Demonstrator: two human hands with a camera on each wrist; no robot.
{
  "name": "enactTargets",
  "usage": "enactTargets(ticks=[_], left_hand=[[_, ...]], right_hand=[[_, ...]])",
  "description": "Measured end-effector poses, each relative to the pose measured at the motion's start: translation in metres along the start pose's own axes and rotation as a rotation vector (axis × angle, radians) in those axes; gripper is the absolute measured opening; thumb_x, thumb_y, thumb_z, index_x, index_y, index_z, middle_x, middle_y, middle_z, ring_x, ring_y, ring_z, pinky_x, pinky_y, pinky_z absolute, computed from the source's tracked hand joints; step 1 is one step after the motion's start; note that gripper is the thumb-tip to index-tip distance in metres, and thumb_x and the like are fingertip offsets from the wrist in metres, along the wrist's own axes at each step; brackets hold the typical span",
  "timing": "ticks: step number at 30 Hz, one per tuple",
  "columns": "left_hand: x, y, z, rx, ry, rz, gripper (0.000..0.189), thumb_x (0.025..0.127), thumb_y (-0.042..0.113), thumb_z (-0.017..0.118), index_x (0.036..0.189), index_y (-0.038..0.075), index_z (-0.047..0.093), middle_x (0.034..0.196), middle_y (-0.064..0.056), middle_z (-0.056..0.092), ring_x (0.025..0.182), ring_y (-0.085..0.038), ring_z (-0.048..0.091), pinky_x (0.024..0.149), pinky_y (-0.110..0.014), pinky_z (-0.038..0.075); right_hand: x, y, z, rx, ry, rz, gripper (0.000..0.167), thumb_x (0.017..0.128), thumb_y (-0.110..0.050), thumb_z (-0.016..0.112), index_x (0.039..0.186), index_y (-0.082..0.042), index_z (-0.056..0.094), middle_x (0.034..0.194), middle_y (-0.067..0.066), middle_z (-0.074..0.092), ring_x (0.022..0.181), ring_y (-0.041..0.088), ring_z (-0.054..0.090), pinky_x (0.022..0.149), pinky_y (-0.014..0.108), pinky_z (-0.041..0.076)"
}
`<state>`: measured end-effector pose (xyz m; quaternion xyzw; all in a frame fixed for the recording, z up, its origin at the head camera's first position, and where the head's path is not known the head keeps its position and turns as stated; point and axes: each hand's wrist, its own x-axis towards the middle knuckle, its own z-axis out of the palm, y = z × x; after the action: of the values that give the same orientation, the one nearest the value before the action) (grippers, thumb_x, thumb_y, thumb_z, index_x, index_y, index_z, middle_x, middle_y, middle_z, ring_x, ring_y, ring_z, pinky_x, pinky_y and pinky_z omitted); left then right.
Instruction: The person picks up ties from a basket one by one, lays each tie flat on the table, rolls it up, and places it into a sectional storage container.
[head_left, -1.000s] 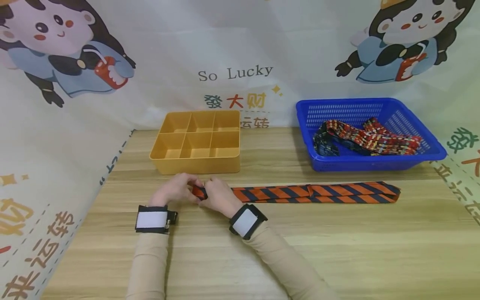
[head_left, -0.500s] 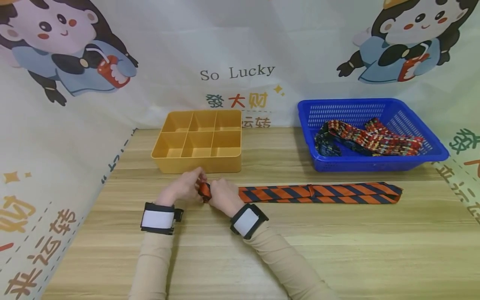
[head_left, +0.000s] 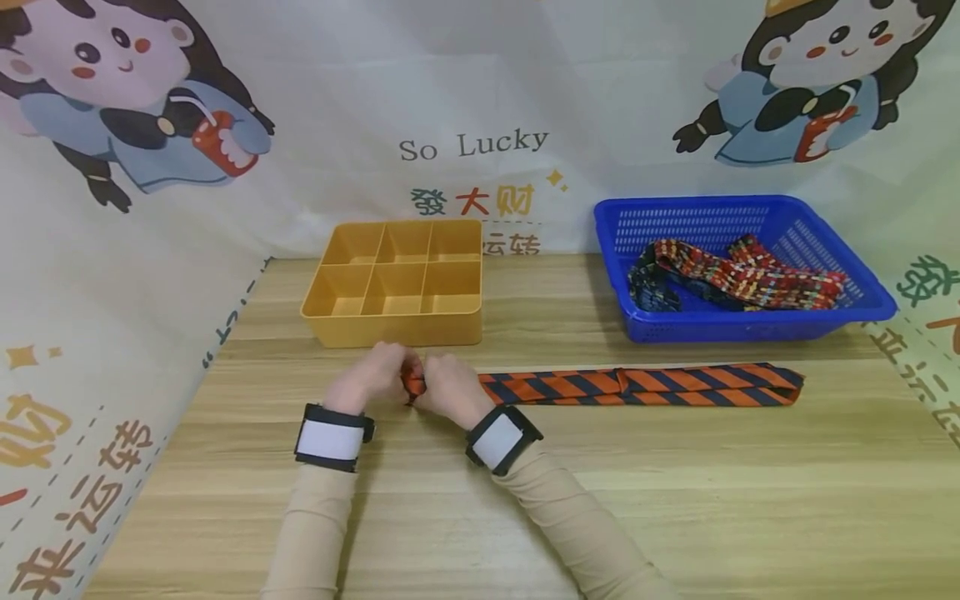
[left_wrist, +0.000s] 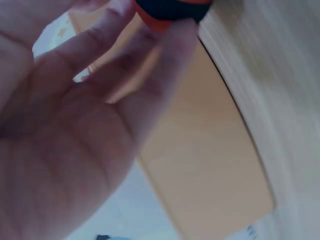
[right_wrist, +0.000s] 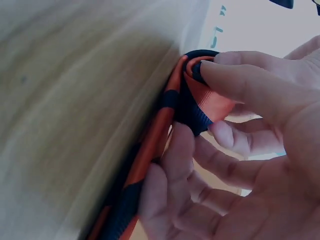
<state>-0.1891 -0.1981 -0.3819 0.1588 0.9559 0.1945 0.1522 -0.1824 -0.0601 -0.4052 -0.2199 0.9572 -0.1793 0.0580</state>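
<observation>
An orange and navy striped necktie [head_left: 555, 387] lies folded lengthwise across the table, its left end wound into a small roll [right_wrist: 210, 95]. My left hand [head_left: 369, 377] holds that roll from the left, with fingertips against the striped fabric [left_wrist: 172, 11] in the left wrist view. From the other side my right hand [head_left: 452, 390] pinches the roll. In the right wrist view, the thumb presses the coil's edge while other fingers touch the flat strip below. Part of the roll is hidden behind the fingers.
Just behind the hands stands a yellow six-compartment box [head_left: 397, 331]. At the back right, a blue basket [head_left: 750, 327] holds several items, including a red plaid necktie [head_left: 787, 287] and dark patterned fabric [head_left: 652, 287]. A printed cloth backdrop [head_left: 480, 92] surrounds the wooden table [head_left: 675, 500].
Both hands have shifted slightly right along the necktie, the left more than the right. The left fingers lifted around the roll, then closed in on it again. The necktie's right end stays put.
</observation>
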Motion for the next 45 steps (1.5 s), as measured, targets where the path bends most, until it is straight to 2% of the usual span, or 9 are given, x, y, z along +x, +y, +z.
enactTargets(ticks=[4, 7, 16, 18, 23, 27, 33, 40, 45], left_hand=[[-0.001, -0.004, -0.001, -0.063, -0.031, 0.047, 0.047, 0.061, -0.008, 0.073, 0.104, 0.002, 0.055, 0.101, -0.017, 0.064, 0.092, -0.027, 0.059, 0.082, -0.037, 0.049], [-0.002, -0.007, -0.001, -0.112, -0.006, 0.088, 0.045, 0.063, -0.006, 0.072, 0.103, 0.003, 0.053, 0.108, -0.021, 0.064, 0.098, -0.029, 0.060, 0.085, -0.039, 0.049], [0.008, -0.007, 0.007, -0.066, 0.046, 0.120, 0.024, 0.062, -0.002, 0.070, 0.084, 0.006, 0.066, 0.079, -0.004, 0.065, 0.074, -0.016, 0.053, 0.066, -0.025, 0.042], [0.010, -0.004, 0.008, -0.059, 0.040, 0.116, 0.027, 0.062, -0.002, 0.071, 0.087, 0.006, 0.066, 0.082, -0.005, 0.064, 0.077, -0.017, 0.053, 0.068, -0.026, 0.042], [0.009, 0.002, 0.008, -0.102, 0.006, 0.101, 0.049, 0.065, -0.003, 0.075, 0.109, 0.004, 0.055, 0.107, -0.014, 0.065, 0.097, -0.025, 0.059, 0.085, -0.037, 0.049], [0.009, 0.003, 0.009, -0.122, 0.021, 0.137, 0.041, 0.066, -0.005, 0.075, 0.101, 0.005, 0.057, 0.108, -0.016, 0.067, 0.097, -0.025, 0.061, 0.085, -0.038, 0.051], [0.012, 0.001, 0.011, -0.122, 0.072, 0.178, 0.032, 0.063, -0.009, 0.073, 0.090, 0.005, 0.062, 0.100, -0.014, 0.069, 0.095, -0.028, 0.066, 0.079, -0.037, 0.055], [0.011, 0.003, 0.010, -0.138, 0.085, 0.128, 0.030, 0.064, -0.006, 0.076, 0.088, 0.007, 0.063, 0.103, -0.016, 0.069, 0.096, -0.030, 0.067, 0.080, -0.038, 0.055], [0.008, 0.009, 0.008, -0.080, 0.108, 0.110, 0.028, 0.064, -0.006, 0.075, 0.085, 0.009, 0.065, 0.099, -0.012, 0.070, 0.093, -0.025, 0.064, 0.078, -0.034, 0.053]], right_hand=[[0.000, -0.001, 0.001, 0.001, -0.022, 0.067, 0.026, 0.070, -0.022, 0.081, 0.087, -0.009, 0.066, 0.086, 0.005, 0.069, 0.072, 0.018, 0.063, 0.052, 0.030, 0.046], [0.002, 0.001, 0.002, 0.008, -0.046, 0.104, 0.027, 0.068, -0.021, 0.081, 0.087, -0.009, 0.066, 0.085, 0.004, 0.067, 0.068, 0.016, 0.059, 0.049, 0.029, 0.043], [0.005, 0.015, -0.007, 0.168, -0.122, 0.033, 0.038, 0.071, -0.029, 0.082, 0.093, -0.007, 0.060, 0.090, 0.007, 0.066, 0.070, 0.014, 0.051, 0.056, 0.023, 0.038], [0.005, 0.016, -0.009, 0.162, -0.125, 0.059, 0.038, 0.070, -0.028, 0.082, 0.095, -0.007, 0.061, 0.093, 0.008, 0.066, 0.072, 0.015, 0.052, 0.058, 0.025, 0.040], [0.005, 0.017, -0.011, 0.091, -0.142, 0.135, 0.043, 0.065, -0.023, 0.086, 0.099, -0.008, 0.065, 0.095, 0.006, 0.067, 0.073, 0.016, 0.055, 0.056, 0.027, 0.043], [0.005, 0.021, -0.011, 0.084, -0.165, 0.115, 0.042, 0.065, -0.020, 0.086, 0.098, -0.008, 0.064, 0.095, 0.006, 0.066, 0.075, 0.016, 0.055, 0.058, 0.028, 0.044], [0.004, 0.047, -0.018, 0.125, -0.201, 0.063, 0.039, 0.069, -0.023, 0.085, 0.091, -0.004, 0.059, 0.090, 0.007, 0.062, 0.076, 0.017, 0.052, 0.061, 0.024, 0.040], [-0.004, 0.078, -0.029, 0.099, -0.191, 0.079, 0.036, 0.071, -0.026, 0.083, 0.086, -0.005, 0.059, 0.087, 0.006, 0.061, 0.074, 0.017, 0.053, 0.060, 0.024, 0.041], [-0.014, 0.101, -0.040, 0.071, -0.200, 0.071, 0.033, 0.074, -0.025, 0.081, 0.087, -0.004, 0.060, 0.088, 0.007, 0.062, 0.075, 0.017, 0.053, 0.065, 0.026, 0.044]])
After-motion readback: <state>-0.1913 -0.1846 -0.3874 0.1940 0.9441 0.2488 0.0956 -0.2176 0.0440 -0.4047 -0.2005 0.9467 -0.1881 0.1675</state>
